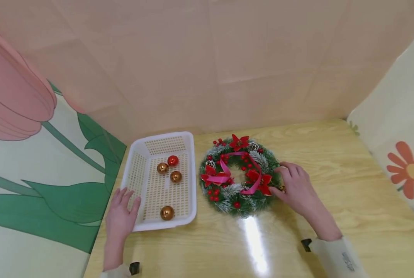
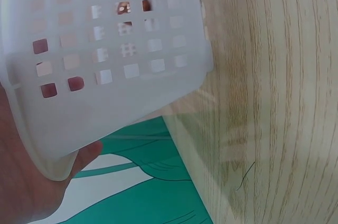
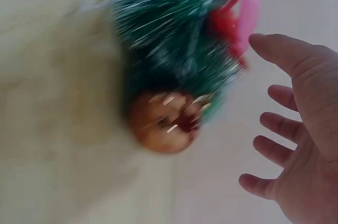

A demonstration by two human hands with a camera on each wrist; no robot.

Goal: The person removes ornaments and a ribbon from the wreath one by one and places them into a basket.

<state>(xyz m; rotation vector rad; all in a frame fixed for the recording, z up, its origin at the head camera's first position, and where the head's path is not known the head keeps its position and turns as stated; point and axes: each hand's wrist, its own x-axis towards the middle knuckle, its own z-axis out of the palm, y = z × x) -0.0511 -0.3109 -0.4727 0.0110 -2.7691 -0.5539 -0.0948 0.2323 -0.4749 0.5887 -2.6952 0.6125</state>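
My left hand rests on the near left corner of a white plastic basket, its thumb and fingers spread over the rim. In the left wrist view, part of that hand is hidden behind the basket wall. My right hand is at the right edge of a green Christmas wreath, thumb and fingers apart. A shiny gold-brown ball ornament sits against the wreath's edge, mostly covered by the hand in the head view. The right wrist view has the fingers spread, clear of the ball.
Inside the basket lie a red ball and several gold-brown balls. The wreath carries red flowers, berries, pinecones and a loose pink ribbon. Both stand on a wood-grain table before a plain beige wall.
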